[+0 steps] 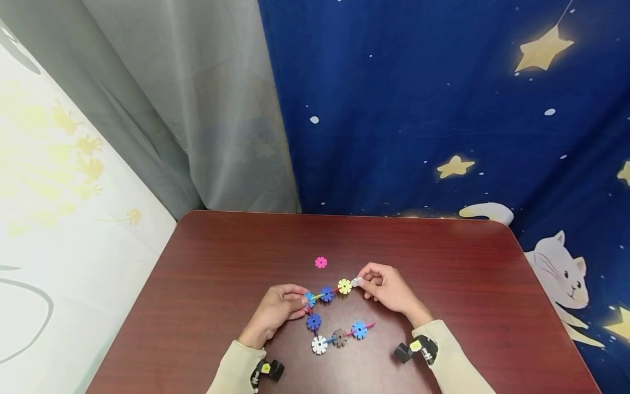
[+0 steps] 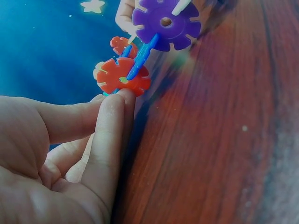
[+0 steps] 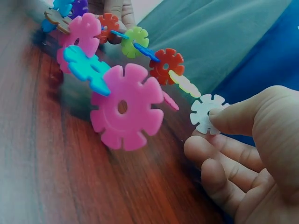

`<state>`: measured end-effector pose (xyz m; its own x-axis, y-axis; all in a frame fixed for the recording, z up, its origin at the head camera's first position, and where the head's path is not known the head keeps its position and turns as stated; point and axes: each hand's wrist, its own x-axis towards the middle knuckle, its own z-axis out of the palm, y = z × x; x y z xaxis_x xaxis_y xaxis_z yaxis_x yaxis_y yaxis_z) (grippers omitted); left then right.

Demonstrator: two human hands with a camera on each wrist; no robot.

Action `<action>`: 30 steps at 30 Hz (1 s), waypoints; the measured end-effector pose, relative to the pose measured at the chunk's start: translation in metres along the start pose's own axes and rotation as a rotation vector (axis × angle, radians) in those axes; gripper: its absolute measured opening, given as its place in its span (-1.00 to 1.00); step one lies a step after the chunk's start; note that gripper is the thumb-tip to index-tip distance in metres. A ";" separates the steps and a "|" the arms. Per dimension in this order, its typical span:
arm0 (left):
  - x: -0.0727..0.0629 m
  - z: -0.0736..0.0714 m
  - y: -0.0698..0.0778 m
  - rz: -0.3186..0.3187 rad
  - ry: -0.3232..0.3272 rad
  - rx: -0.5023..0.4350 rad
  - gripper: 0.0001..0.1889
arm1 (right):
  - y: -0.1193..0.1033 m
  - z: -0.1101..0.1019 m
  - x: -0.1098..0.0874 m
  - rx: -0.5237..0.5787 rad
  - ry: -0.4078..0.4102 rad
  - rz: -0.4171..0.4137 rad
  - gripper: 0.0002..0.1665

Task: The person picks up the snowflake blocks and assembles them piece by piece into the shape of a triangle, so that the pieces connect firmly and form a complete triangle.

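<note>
A chain of notched plastic discs, joined alternately face-on and edge-on, curves between both hands. My left hand point(image 1: 280, 307) pinches it near the light blue disc point(image 1: 309, 299), beside an orange-red disc point(image 2: 124, 77). Between thumb and fingers, my right hand point(image 1: 389, 285) holds a white disc point(image 3: 207, 114). The white disc's rim is right at the tip of the yellow disc point(image 1: 344, 286). From the left hand the chain bends back toward me through a dark blue disc point(image 1: 314, 321), a purple disc point(image 2: 166, 22), another white disc point(image 1: 319, 345) and a brown disc point(image 1: 339, 337), ending in a pink disc point(image 3: 126, 107).
A loose pink disc point(image 1: 321, 262) lies on the reddish-brown table point(image 1: 236, 246) beyond the chain. Behind the table hang a grey curtain point(image 1: 236, 109) and a blue star-patterned curtain point(image 1: 384, 109). Each wrist carries a small black camera.
</note>
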<state>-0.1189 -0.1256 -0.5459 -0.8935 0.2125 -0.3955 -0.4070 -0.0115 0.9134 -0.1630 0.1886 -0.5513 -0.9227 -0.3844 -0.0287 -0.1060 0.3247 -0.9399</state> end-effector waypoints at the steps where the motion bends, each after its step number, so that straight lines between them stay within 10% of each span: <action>1: 0.000 0.000 0.000 0.000 0.000 0.000 -0.72 | 0.000 0.000 -0.001 0.001 0.003 -0.001 -0.96; 30: 0.002 0.003 -0.002 0.013 0.038 0.097 -0.76 | 0.008 0.018 -0.008 -0.002 0.080 -0.108 -0.93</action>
<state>-0.1195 -0.1218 -0.5486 -0.9060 0.1755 -0.3851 -0.3766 0.0807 0.9229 -0.1496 0.1791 -0.5646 -0.9326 -0.3468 0.0998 -0.2069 0.2872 -0.9353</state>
